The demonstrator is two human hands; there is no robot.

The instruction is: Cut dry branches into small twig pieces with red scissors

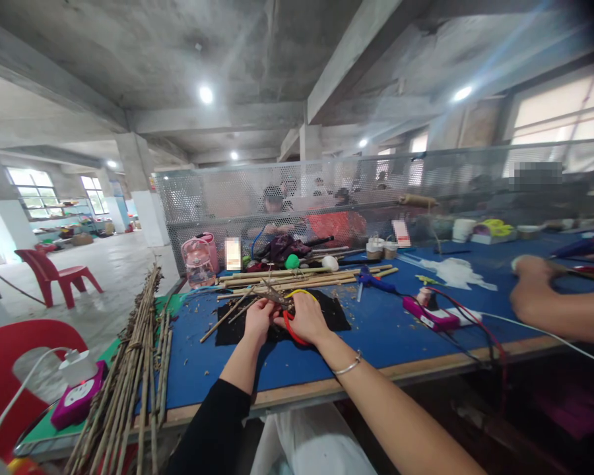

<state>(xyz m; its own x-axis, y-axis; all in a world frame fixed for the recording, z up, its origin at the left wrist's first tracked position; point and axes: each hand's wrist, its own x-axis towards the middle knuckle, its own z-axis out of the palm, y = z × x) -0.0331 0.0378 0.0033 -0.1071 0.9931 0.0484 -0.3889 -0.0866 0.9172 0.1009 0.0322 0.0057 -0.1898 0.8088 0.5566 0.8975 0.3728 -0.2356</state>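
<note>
My left hand (pixel 258 320) is closed in a pinch on a brown twig (pixel 273 293) over a black cloth (pixel 334 316). Close beside it, my right hand (pixel 307 316) is wrapped round a cutting tool with looped handles (pixel 291 324), one red and one yellow. The blades are hard to make out among the twigs and fingers. Thin sticks (pixel 226 315) and small brown scraps lie on the cloth and the blue tabletop (pixel 198 376) around my hands. Behind them, several longer tan sticks (pixel 321 280) lie crosswise.
A bundle of long sticks (pixel 133 363) leans over the table's left end. To the right are a blue glue gun (pixel 376 282), a magenta power strip (pixel 433 315) with cords, and another person's arm (pixel 549 293). A pink bottle (pixel 198 262) stands before the mesh partition (pixel 218 191).
</note>
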